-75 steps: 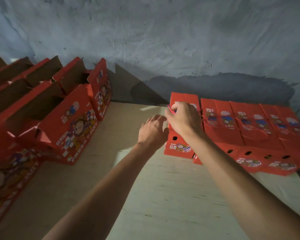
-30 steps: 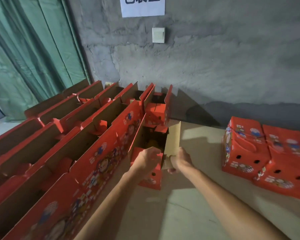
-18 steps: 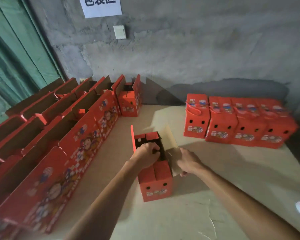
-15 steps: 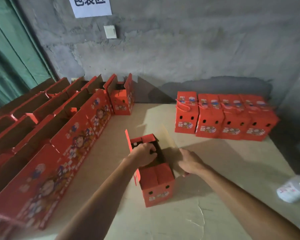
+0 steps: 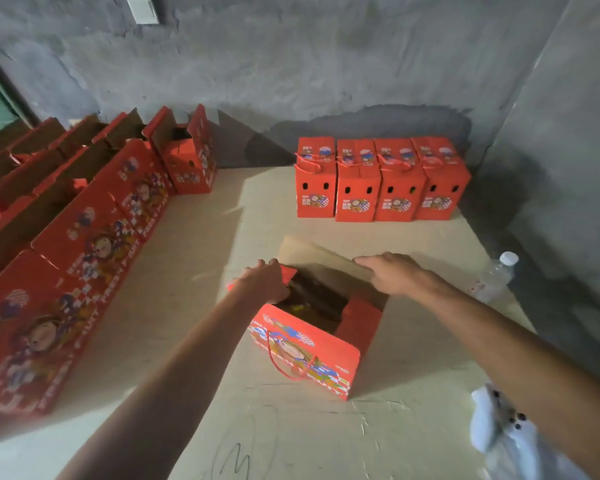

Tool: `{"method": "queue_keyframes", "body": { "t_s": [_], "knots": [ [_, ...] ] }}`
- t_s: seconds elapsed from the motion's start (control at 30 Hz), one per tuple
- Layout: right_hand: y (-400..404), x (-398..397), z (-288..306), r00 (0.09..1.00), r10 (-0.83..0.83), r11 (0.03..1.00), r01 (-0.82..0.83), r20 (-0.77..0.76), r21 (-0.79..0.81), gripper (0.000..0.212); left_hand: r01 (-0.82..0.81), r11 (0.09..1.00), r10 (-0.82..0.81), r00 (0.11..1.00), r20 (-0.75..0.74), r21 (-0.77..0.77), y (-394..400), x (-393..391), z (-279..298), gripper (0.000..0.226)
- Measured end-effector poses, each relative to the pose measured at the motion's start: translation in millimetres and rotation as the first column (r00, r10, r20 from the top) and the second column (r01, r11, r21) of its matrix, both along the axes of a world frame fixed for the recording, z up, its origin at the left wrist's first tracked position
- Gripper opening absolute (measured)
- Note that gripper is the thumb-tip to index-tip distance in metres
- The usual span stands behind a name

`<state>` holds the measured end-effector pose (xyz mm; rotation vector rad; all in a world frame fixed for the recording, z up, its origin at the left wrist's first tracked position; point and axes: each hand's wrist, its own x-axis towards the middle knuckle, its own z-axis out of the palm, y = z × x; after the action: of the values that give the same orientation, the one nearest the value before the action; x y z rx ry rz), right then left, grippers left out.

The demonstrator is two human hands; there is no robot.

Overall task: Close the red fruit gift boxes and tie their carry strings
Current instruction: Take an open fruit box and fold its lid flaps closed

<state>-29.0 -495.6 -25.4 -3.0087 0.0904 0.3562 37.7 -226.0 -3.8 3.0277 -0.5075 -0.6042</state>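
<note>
Against a rough grey concrete wall [image 5: 326, 64], a pale board tabletop [image 5: 291, 427] with pen scribbles. At three o'clock, a clear plastic water bottle [image 5: 496, 277] with white cap, lying tilted. At five o'clock, a blurred white cloth-like thing [image 5: 499, 434] with dark dots.

Hidden, cropped and blurred parts

The open box [image 5: 305, 344] shows only a dark inside, its contents unreadable. The left hand [image 5: 264, 282] covers part of the box's left flap, fingertips motion-blurred. The open boxes at left [image 5: 66, 244] run off the frame's edge. A white blurred object [image 5: 506, 441] at lower right is cropped and unidentifiable. The closed boxes' [image 5: 378, 181] print is too small to read.
</note>
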Motion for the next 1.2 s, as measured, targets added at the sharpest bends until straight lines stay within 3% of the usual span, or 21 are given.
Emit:
{"method": "queue_keyframes", "body": {
  "t_s": [0.1,0.2,0.27,0.37,0.47,0.57,0.63,0.7,0.8,0.87,0.93,1.03,1.07,1.13,1.2],
  "knots": [
    [-20,-7,12,0.994,0.108,0.985,-0.105,0.015,-0.14,0.073,-0.028,0.999,0.023,0.992,-0.121,-0.04,-4,-24,2,0.067],
    [-26,-16,12,0.962,0.241,0.927,-0.189,0.128,-0.325,0.078,0.043,0.997,-0.06,0.939,-0.338,-0.058,-14,-49,0,0.055],
    [-24,-27,1,0.945,0.251,0.914,-0.16,0.211,-0.372,0.077,0.134,0.99,-0.142,0.94,-0.311,-0.046,-21,-62,-4,0.049],
    [-21,-52,-18,0.907,0.021,0.98,0.064,0.42,-0.187,0.073,0.15,0.988,-0.155,0.958,-0.242,-0.04,-23,-71,-6,0.047],
    [-11,-84,-36,0.804,-0.22,0.973,0.218,0.553,0.07,0.066,0.127,0.989,-0.143,0.956,-0.256,-0.08,-14,-72,-9,0.043],
    [-3,-107,-47,0.783,-0.389,0.921,0.312,0.487,0.234,0.059,-0.043,0.977,-0.017,0.959,-0.281,-0.208,-4,-74,-22,0.049],
    [-1,-115,-51,0.862,-0.423,0.885,0.328,0.279,0.331,0.07,-0.117,0.961,0.064,0.976,-0.207,-0.251,-3,-81,-31,0.045],
    [2,-120,-51,0.932,-0.318,0.912,0.249,0.175,0.327,0.075,-0.11,0.953,0.103,0.994,-0.038,-0.281,0,-88,-38,0.033],
    [3,-125,-49,0.937,-0.247,0.924,0.15,0.248,0.352,0.054,-0.145,0.895,0.199,0.976,0.085,-0.421,13,-88,-43,0.019],
    [-3,-128,-46,0.92,-0.306,0.848,0.147,0.244,0.51,0.038,-0.18,0.837,0.262,0.961,0.09,-0.517,29,-82,-44,0.03],
    [-17,-132,-43,0.913,-0.362,0.718,0.144,0.188,0.681,0.037,-0.114,0.887,0.208,0.964,0.168,-0.447,46,-76,-47,0.054],
    [-40,-143,-44,0.898,-0.398,0.642,0.128,0.186,0.756,0.046,0.08,0.984,-0.029,0.954,0.299,-0.161,62,-73,-59,0.049],
    [-45,-146,-46,0.888,-0.414,0.642,0.13,0.2,0.755,0.049,0.153,0.977,-0.097,0.94,0.328,-0.147,61,-72,-63,0.049],
    [-51,-151,-52,0.858,-0.439,0.697,0.138,0.266,0.704,0.048,0.317,0.913,-0.207,0.902,0.379,-0.258,58,-75,-68,0.054],
    [-57,-154,-60,0.808,-0.353,0.86,0.082,0.471,0.503,0.036,0.395,0.816,-0.228,0.891,0.393,-0.422,57,-77,-74,0.054]
  ]
}}
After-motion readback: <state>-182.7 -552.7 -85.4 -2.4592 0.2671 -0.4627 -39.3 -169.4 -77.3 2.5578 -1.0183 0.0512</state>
